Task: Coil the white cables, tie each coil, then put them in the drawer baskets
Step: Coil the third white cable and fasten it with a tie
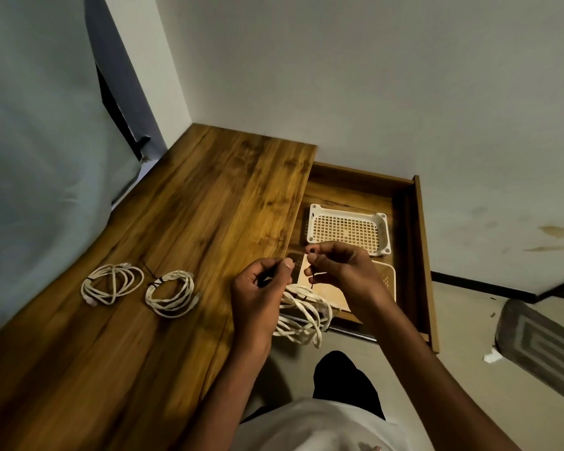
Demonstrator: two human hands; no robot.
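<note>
Two coiled white cables lie on the wooden desk (176,222): one coil (111,283) at the left and a tied coil (170,292) beside it, with a dark tie. A third white coil (303,320) hangs at the desk's right edge, held up by both hands. My left hand (261,294) grips the coil and pinches one end of a thin dark tie. My right hand (336,271) pinches the tie's other end (312,281) just above the coil. The open drawer (417,242) holds a white mesh basket (349,231) and a beige basket (386,278), partly hidden by my right hand.
White walls close in the desk at the back. A pale curtain (39,157) hangs at the left. The drawer sticks out to the right over the floor. A patterned mat (541,346) lies on the floor at the right. My dark-clad knee (342,379) is below the drawer.
</note>
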